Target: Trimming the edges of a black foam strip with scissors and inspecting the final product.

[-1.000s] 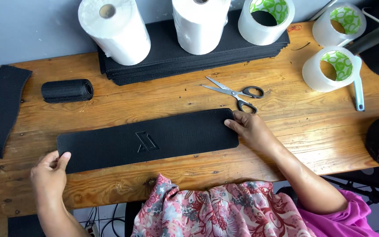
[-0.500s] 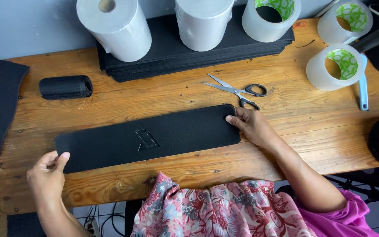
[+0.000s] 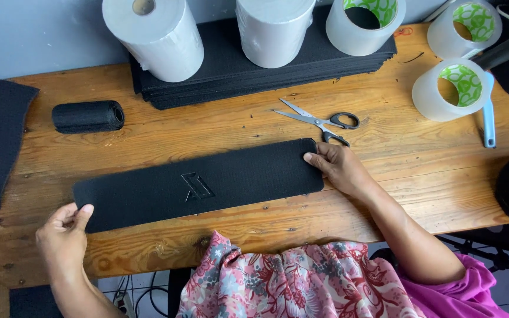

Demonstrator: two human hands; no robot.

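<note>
Long black mat (image 3: 198, 185) held at both ends near the table's (image 3: 419, 171) front edge.

The left hand (image 3: 63, 235) pinches the mat's left end, thumb on top; the right hand (image 3: 340, 168) presses flat, fingers together, on its right end. Bare wood lies behind the mat up to the black roll (image 3: 88, 116) and scissors (image 3: 322, 119).

Left hand (image 3: 63, 235) sits low at the near left, wrist bent up, thumb raised, fingers (image 3: 60, 215) curled and pinching. Right hand (image 3: 340, 168) reaches forward from a bare forearm angled in from the lower right, palm down, fingers pressed flat
</note>
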